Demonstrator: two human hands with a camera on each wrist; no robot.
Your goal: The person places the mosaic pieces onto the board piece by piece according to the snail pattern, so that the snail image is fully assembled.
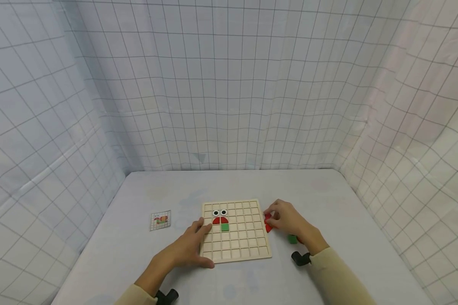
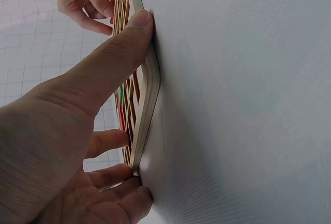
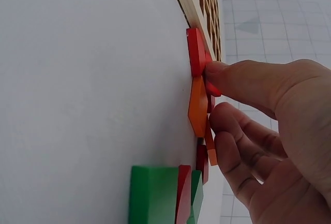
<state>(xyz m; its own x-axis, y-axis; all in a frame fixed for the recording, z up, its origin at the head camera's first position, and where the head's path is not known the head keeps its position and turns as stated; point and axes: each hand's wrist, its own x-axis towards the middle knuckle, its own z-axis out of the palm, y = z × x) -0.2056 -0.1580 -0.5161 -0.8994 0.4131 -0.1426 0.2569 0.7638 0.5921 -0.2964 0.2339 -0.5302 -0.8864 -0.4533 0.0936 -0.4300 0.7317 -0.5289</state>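
A light wooden grid board [image 1: 244, 244] lies flat on the table. On it sit two eye tiles [image 1: 216, 213], two red quarter-round pieces [image 1: 216, 220] side by side and a green square [image 1: 224, 227]. My left hand [image 1: 188, 245] is spread round the board's near left corner, thumb along the front edge, fingertips at the left edge and on its top. To the right of the board, my right hand [image 1: 287, 218] pinches a red piece [image 3: 213, 88] between thumb and fingers. Close by lie another red block [image 3: 195, 52] and an orange block [image 3: 197, 105].
A small picture card [image 1: 160, 220] lies left of the board. Green blocks [image 3: 154, 193] and a dark red piece [image 3: 183, 195] sit nearer me, beside my right wrist. Grid-patterned white curtains [image 1: 213, 84] enclose the white table [image 1: 313, 186] at the back and sides.
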